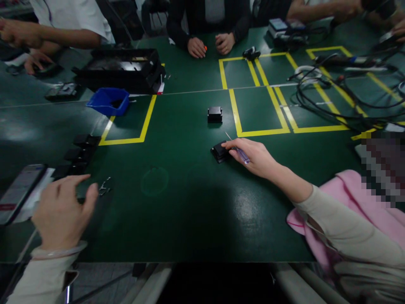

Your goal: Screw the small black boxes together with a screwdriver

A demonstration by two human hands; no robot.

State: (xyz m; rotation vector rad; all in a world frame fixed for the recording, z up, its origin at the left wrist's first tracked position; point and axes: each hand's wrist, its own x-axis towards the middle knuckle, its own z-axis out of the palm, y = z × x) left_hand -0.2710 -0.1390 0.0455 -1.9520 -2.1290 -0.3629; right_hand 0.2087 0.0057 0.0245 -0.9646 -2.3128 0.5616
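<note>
My right hand [255, 156] grips a small screwdriver [243, 156] with a clear purple handle, its thin shaft pointing away to the upper left. Fingertips of that same hand rest on a small black plastic part [219, 151] lying on the table. Farther off, a similar black part [215, 114] stands alone. On the left, my left hand [63, 211] hovers over the table with thumb and fingers apart, and nothing shows clearly between them. Just beyond it runs a row of black parts [77, 155]. Small shiny metal pieces [105, 185] lie right of its thumb.
A phone [23, 190] lies at the left edge. Beyond are a blue bin [109, 101] and stacked black trays [120, 69]. Coiled black cables [316, 99] spread at the right, above a pink cloth [351, 190]. Other people's hands [196, 47] rest across the green table [190, 219].
</note>
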